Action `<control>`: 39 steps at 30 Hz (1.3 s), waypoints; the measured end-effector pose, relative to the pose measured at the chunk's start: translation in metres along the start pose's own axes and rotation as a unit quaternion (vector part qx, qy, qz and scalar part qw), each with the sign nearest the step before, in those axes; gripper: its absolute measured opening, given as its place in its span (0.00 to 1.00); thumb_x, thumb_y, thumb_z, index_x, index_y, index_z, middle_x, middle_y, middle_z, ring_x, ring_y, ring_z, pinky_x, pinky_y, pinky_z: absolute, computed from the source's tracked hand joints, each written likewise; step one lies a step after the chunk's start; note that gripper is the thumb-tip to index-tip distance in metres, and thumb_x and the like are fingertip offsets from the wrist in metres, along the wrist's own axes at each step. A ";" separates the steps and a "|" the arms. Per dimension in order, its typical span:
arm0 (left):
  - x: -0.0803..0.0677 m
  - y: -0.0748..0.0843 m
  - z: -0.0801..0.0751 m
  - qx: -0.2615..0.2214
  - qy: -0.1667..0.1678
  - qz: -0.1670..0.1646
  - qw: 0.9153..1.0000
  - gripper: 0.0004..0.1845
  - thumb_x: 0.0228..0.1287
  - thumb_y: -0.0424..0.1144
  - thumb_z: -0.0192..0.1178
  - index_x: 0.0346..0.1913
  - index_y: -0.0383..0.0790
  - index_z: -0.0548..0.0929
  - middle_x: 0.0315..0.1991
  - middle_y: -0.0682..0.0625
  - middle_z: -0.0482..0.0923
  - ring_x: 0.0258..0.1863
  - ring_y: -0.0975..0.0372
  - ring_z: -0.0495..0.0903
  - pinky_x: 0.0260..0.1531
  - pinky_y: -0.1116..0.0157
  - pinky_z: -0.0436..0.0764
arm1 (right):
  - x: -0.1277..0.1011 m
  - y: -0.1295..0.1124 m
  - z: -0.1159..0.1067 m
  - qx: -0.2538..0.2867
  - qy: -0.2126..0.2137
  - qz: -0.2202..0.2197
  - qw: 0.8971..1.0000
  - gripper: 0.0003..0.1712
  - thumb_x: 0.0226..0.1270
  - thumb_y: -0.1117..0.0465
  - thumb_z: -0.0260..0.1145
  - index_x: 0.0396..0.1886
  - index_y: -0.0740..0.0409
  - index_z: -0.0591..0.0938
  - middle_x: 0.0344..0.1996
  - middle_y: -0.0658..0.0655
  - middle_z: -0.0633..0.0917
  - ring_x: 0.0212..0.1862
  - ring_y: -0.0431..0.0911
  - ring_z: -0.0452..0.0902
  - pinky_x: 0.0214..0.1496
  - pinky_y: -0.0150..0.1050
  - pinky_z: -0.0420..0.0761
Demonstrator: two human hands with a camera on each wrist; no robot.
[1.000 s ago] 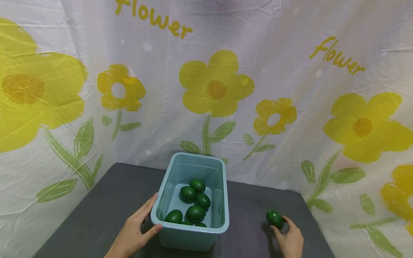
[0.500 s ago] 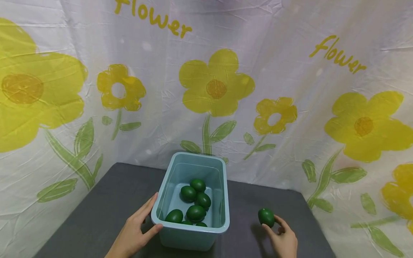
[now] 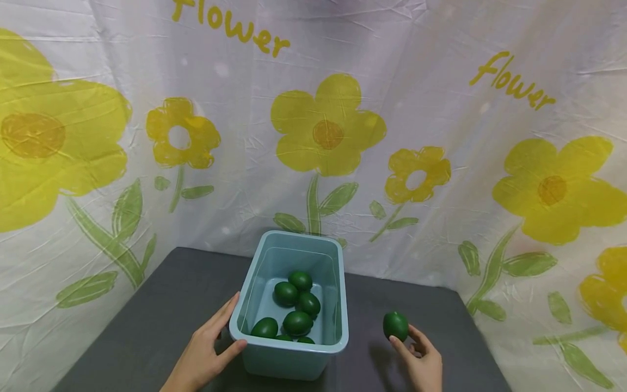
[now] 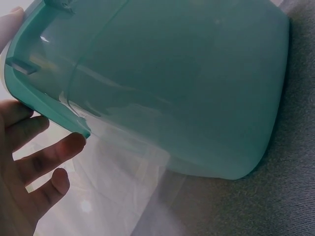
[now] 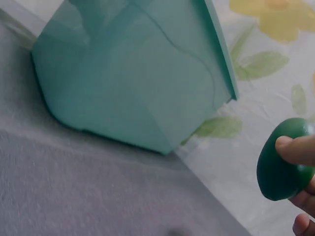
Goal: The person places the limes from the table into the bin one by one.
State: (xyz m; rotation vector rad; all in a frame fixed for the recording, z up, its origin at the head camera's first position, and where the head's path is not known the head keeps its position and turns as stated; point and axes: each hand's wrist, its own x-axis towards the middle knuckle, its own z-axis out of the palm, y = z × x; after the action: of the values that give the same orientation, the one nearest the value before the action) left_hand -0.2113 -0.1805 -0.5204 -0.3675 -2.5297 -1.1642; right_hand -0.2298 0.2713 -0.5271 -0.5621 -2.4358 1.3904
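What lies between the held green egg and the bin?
Only bare grey table separates the egg from the bin, seen in the head view.

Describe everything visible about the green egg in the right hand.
The green egg is smooth, glossy, dark green and oval, plastic by its look. The right hand pinches it at the fingertips, lifted off the dark grey table, right of the light blue bin. It stands roughly upright and touches nothing but the fingers.
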 end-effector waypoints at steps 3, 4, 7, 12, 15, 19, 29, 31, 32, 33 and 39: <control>0.000 0.000 0.001 0.002 0.005 0.004 1.000 0.46 0.69 0.49 0.72 0.85 0.55 0.61 0.80 0.45 0.65 0.71 0.43 0.75 0.42 0.56 0.88 | -0.003 -0.007 0.001 0.029 0.001 0.001 1.000 0.47 0.61 0.39 0.81 0.70 0.65 0.80 0.39 0.53 0.85 0.34 0.40 0.72 0.33 0.33 0.72; 0.000 -0.001 0.002 0.002 0.008 0.007 1.000 0.46 0.69 0.49 0.72 0.85 0.56 0.61 0.80 0.45 0.65 0.71 0.43 0.75 0.42 0.56 0.88 | -0.004 -0.010 0.000 0.037 0.001 0.001 0.999 0.47 0.61 0.39 0.81 0.70 0.65 0.80 0.40 0.52 0.85 0.33 0.40 0.72 0.33 0.33 0.72; 0.000 -0.002 0.004 -0.004 0.015 0.014 1.000 0.47 0.69 0.47 0.72 0.85 0.58 0.59 0.80 0.44 0.66 0.69 0.44 0.77 0.39 0.60 0.86 | -0.005 -0.016 0.000 0.054 0.000 0.000 0.999 0.47 0.63 0.39 0.80 0.71 0.64 0.79 0.43 0.52 0.86 0.34 0.40 0.73 0.34 0.34 0.73; 0.000 -0.004 0.006 -0.017 0.023 0.018 0.999 0.46 0.69 0.45 0.72 0.85 0.52 0.62 0.79 0.42 0.67 0.61 0.55 0.81 0.33 0.66 0.80 | -0.008 -0.028 0.002 0.074 0.007 -0.010 0.997 0.42 0.66 0.41 0.78 0.72 0.60 0.80 0.54 0.58 0.87 0.35 0.40 0.74 0.37 0.34 0.74; 0.001 -0.005 0.007 -0.019 0.028 0.021 0.999 0.45 0.69 0.45 0.72 0.84 0.50 0.63 0.79 0.42 0.68 0.55 0.62 0.79 0.32 0.66 0.79 | -0.011 -0.035 0.005 0.094 0.010 -0.018 0.995 0.40 0.66 0.43 0.79 0.72 0.58 0.81 0.60 0.60 0.85 0.37 0.40 0.74 0.38 0.34 0.74; 0.001 -0.004 0.007 -0.016 0.030 0.021 0.999 0.45 0.69 0.45 0.72 0.85 0.52 0.63 0.79 0.42 0.68 0.52 0.63 0.78 0.31 0.67 0.77 | -0.013 -0.045 0.009 0.118 0.007 -0.026 0.993 0.39 0.66 0.44 0.79 0.71 0.56 0.81 0.55 0.57 0.84 0.36 0.40 0.73 0.37 0.34 0.73; -0.002 -0.005 0.006 -0.018 0.024 0.016 0.999 0.46 0.69 0.45 0.72 0.85 0.57 0.61 0.80 0.43 0.67 0.54 0.63 0.79 0.32 0.68 0.77 | -0.015 -0.063 0.019 0.161 -0.001 -0.057 0.985 0.34 0.67 0.50 0.79 0.70 0.57 0.82 0.50 0.52 0.84 0.34 0.39 0.72 0.32 0.32 0.70; -0.002 -0.005 0.006 -0.017 0.024 0.016 0.999 0.46 0.69 0.45 0.72 0.85 0.57 0.60 0.80 0.42 0.67 0.56 0.62 0.79 0.32 0.67 0.78 | -0.014 -0.065 0.020 0.167 0.001 -0.058 0.984 0.34 0.67 0.52 0.80 0.70 0.57 0.82 0.47 0.51 0.84 0.34 0.39 0.72 0.32 0.32 0.69; -0.001 -0.005 0.006 -0.017 0.024 0.017 0.999 0.46 0.69 0.45 0.72 0.85 0.58 0.60 0.80 0.42 0.67 0.56 0.62 0.79 0.32 0.67 0.78 | -0.014 -0.067 0.021 0.169 0.002 -0.059 0.984 0.34 0.67 0.52 0.79 0.70 0.57 0.82 0.46 0.50 0.84 0.34 0.39 0.72 0.32 0.32 0.69; -0.001 -0.005 0.006 -0.016 0.024 0.018 0.999 0.46 0.69 0.45 0.72 0.85 0.58 0.60 0.80 0.42 0.67 0.56 0.62 0.79 0.32 0.67 0.78 | -0.014 -0.068 0.021 0.172 0.003 -0.061 0.983 0.34 0.67 0.53 0.80 0.70 0.57 0.82 0.44 0.49 0.83 0.34 0.39 0.72 0.31 0.32 0.69; 0.000 -0.004 0.007 -0.016 0.024 0.017 0.999 0.46 0.69 0.44 0.72 0.85 0.56 0.61 0.79 0.41 0.68 0.54 0.62 0.79 0.31 0.67 0.77 | -0.015 -0.076 0.027 0.187 0.005 -0.072 0.980 0.32 0.68 0.57 0.79 0.69 0.59 0.82 0.36 0.47 0.81 0.32 0.39 0.72 0.30 0.31 0.69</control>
State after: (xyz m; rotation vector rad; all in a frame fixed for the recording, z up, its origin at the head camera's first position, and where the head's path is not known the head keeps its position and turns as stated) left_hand -0.2139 -0.1782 -0.5276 -0.3834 -2.4579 -1.1871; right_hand -0.2431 0.2087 -0.4755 -0.2958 -2.0798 1.7166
